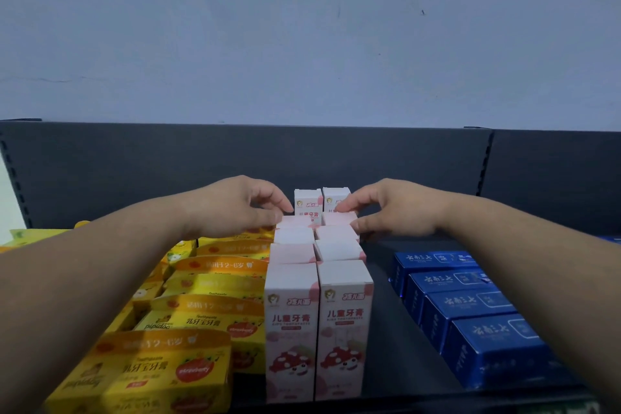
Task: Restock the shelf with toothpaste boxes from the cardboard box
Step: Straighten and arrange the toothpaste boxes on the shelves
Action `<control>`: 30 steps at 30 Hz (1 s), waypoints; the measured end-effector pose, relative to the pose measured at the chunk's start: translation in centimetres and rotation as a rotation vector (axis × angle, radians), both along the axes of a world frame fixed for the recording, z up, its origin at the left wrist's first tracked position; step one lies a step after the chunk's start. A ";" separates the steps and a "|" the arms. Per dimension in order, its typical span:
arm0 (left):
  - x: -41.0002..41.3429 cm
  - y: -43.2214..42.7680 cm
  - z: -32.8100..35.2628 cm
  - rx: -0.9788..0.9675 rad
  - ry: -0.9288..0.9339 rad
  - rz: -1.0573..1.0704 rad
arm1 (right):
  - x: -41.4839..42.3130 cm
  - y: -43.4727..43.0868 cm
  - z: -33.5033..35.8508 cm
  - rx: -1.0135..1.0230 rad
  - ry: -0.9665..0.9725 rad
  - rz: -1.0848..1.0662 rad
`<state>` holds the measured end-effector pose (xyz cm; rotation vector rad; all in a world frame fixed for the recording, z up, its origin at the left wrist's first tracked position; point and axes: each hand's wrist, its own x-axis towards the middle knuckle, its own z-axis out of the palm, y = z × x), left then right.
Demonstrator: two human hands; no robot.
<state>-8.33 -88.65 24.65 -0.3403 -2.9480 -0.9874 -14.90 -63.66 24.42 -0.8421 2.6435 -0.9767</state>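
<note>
Beside pink toothpaste boxes (319, 279), yellow boxes (201, 312), blue boxes (470, 306).

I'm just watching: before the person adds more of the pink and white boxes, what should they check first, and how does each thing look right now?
1. Left hand free: cannot tell; fingertips at a rear box.
2. Right hand free: cannot tell, same.
3. pink and white boxes in two straight columns: ok.
4. Rearmost pair level with the rest: not ok, it stands higher.
5. Bare shelf beside blue boxes: ok.
6. Cardboard box within reach: cannot tell, out of view.
</note>
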 end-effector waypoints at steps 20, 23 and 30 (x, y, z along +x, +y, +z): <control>-0.3 0.5 -0.5 0.027 -0.014 0.043 | 0.3 0.2 0.2 0.034 -0.024 0.071; -0.7 0.5 -0.4 0.013 0.002 0.066 | -0.1 0.4 0.3 0.035 -0.046 0.061; -3.7 1.1 0.4 -0.117 0.098 0.138 | -3.3 0.1 0.5 0.077 0.235 -0.100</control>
